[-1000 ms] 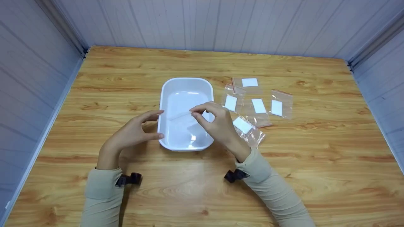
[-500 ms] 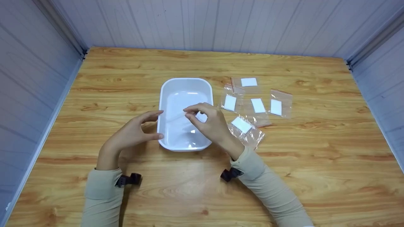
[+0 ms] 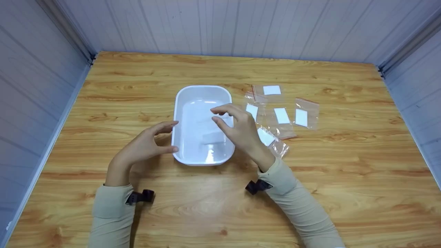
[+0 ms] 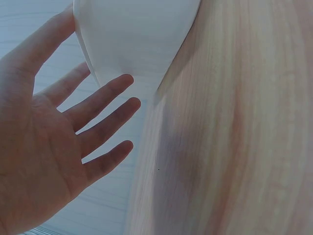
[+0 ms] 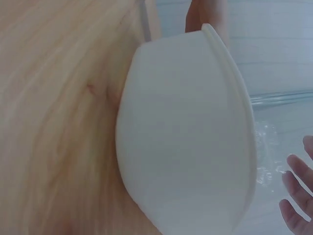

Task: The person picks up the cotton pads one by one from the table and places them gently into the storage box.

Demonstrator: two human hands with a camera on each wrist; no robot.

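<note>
A white plastic tub (image 3: 193, 160) stands in the middle of the table. At its left side, my left hand (image 3: 146, 143) rests thumb and forefinger on the rim. The left wrist view shows this hand's other fingers spread beside the tub wall (image 4: 132, 39). Over the right part of the tub is my right hand (image 3: 237, 127), thumb and forefinger apart with a gap between the tips. A crinkled clear plastic bag (image 5: 265, 154) shows just off those fingertips in the right wrist view, above the rim. In the head view it is only a faint blur.
Several clear zip bags with white labels lie right of the tub, among them a rightmost bag (image 3: 313, 115) and a back one (image 3: 272, 90). The nearest bags are partly hidden by my right hand. Pale panel walls (image 3: 220, 27) enclose the wooden table (image 3: 344, 155).
My right hand moved a little left over the tub with the clear bag pinched, then back right as thumb and forefinger parted and let the bag go. The left hand stayed put.
</note>
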